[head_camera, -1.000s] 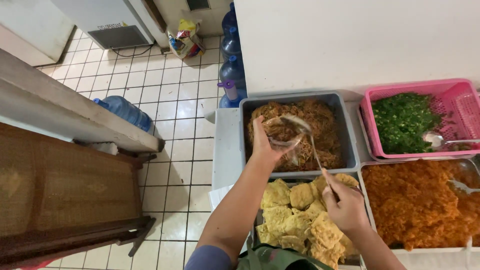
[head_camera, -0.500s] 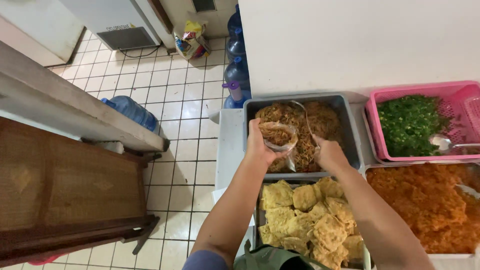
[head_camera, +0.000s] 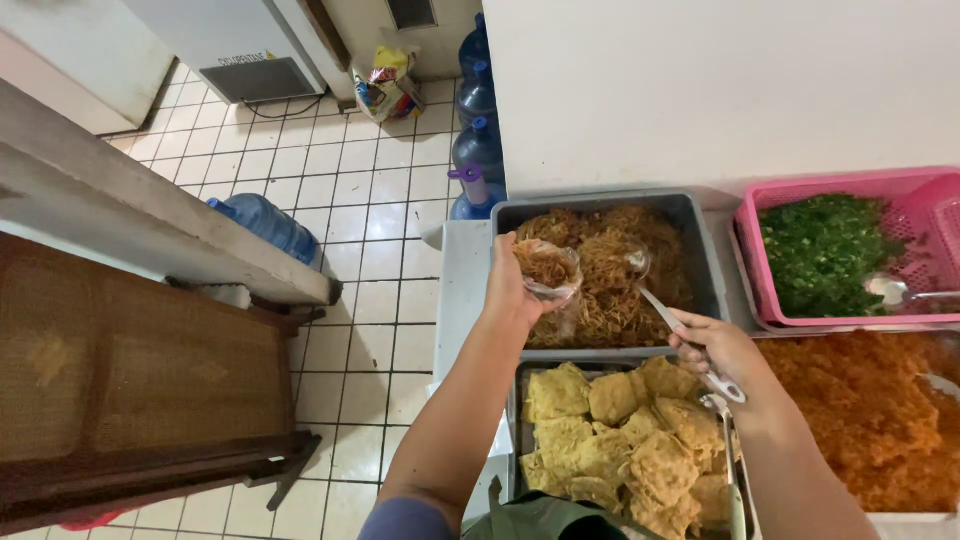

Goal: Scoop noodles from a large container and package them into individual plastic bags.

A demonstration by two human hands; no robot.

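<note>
My left hand pinches the limp, slippery noodle bag at its rim above the grey tray; right hand grips the spoon handle.

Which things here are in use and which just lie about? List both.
In use: left hand holding clear plastic bag; right hand holding metal spoon; grey tub of brown noodles.
Lying about: pink basket of chopped greens; blue water bottles.
</note>
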